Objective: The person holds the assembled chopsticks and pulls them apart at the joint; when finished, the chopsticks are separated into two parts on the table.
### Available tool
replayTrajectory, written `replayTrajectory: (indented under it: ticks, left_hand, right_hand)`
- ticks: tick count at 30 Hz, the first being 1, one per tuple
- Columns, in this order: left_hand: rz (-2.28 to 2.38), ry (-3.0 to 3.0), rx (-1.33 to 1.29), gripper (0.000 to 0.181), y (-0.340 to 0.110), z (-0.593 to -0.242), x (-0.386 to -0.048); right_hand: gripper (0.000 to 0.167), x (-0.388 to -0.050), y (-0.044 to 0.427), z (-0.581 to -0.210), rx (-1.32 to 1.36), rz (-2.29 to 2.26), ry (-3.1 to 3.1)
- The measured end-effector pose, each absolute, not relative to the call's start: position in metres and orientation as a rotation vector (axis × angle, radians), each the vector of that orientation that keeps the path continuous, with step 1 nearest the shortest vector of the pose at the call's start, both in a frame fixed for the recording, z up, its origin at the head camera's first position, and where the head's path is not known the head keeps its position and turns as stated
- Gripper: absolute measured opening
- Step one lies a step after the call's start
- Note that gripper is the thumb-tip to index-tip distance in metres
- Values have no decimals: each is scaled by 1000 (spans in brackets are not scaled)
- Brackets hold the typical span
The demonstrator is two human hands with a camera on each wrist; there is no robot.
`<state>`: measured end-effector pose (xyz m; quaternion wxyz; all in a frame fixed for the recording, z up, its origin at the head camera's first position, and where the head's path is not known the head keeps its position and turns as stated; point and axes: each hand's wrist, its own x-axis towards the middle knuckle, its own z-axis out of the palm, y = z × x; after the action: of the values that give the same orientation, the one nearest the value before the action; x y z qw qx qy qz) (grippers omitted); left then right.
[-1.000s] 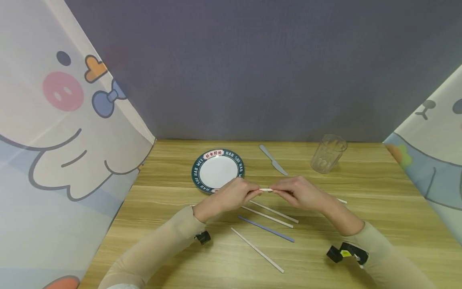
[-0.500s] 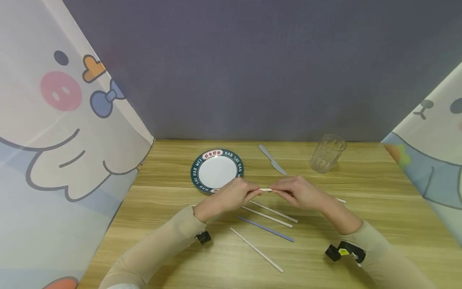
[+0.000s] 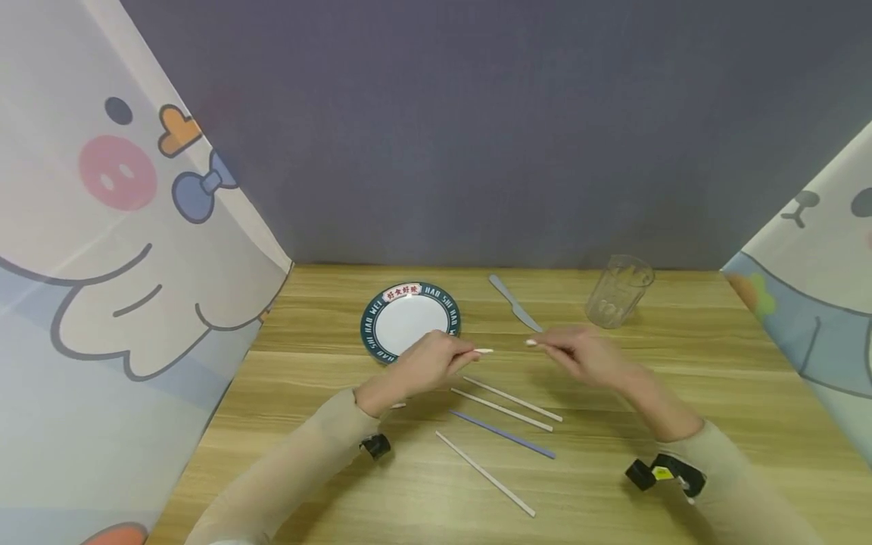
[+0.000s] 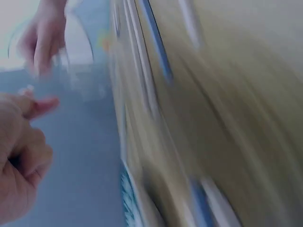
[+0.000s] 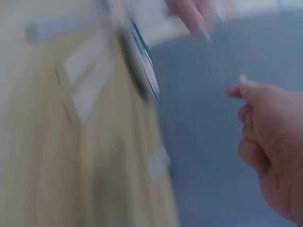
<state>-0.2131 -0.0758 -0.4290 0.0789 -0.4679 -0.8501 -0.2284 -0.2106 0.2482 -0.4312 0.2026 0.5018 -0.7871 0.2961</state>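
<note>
Between its thumb and fingers, my left hand (image 3: 431, 361) pinches a small white piece (image 3: 484, 350) whose end sticks out to the right, in front of the plate (image 3: 410, 324). My right hand (image 3: 596, 362) pinches another white piece (image 3: 531, 343), its tip showing at the fingertips. A gap separates the two pieces, both held above the table. In the right wrist view the white tip (image 5: 243, 79) shows between thumb and finger. Both wrist views are blurred. Below the hands lie several white sticks (image 3: 485, 474) and a blue stick (image 3: 502, 434).
A pale knife (image 3: 515, 303) lies right of the plate, towards the back. A clear glass (image 3: 619, 291) stands at the back right. Behind the wooden table (image 3: 722, 341) rises a grey wall (image 3: 477, 136), with cartoon-printed cloths at both sides.
The hands, earlier close together on one white piece, have moved apart, the left one leftward and the right one rightward and slightly up. Each now holds a separate white piece.
</note>
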Motion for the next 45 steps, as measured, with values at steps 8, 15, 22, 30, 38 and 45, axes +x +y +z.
replayTrajectory:
  ticks: [8, 15, 22, 30, 38, 45]
  left_hand:
    - [-796, -2523, -1299, 22, -117, -433, -221]
    - [-715, -2636, -1228, 23, -132, -439, -211]
    - [-708, -2744, -1255, 21, -153, -443, -197]
    - [-738, -2770, -1385, 18, -178, -452, -181]
    - [-750, -2773, -1399, 9, -185, -464, -164]
    - [-704, -2839, -1309, 5, -188, -474, -162]
  right_hand:
    - [22, -208, 308, -419, 1138, 741, -2307]
    - [27, -195, 318, -430, 1070, 744, -2403]
    - [31, -185, 328, -441, 1051, 670, -2472]
    - [27, -175, 336, -450, 1054, 608, -2590]
    - [24, -163, 344, -458, 996, 632, -2685]
    - [22, -160, 345, -460, 956, 597, -2807]
